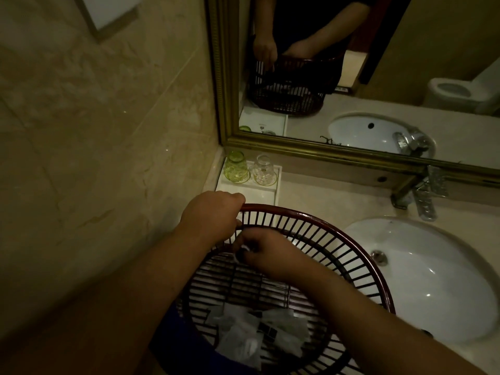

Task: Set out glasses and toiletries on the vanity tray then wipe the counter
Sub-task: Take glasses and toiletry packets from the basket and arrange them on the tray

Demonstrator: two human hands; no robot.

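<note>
Slatted dark-red basket (338,239), lower centre, holding clear toiletry packets (251,334) at its near side; left hand (213,212) clamped on its rim; right hand (266,253) inside, pinching a small white item (244,249); white vanity tray (243,189), centre, bearing one green glass (236,166) and one clear glass (265,170), both upturned; white sink (433,280) right.

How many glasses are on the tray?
2: a green glass at the tray's back left, a clear glass right beside it. None seems hidden.
</note>
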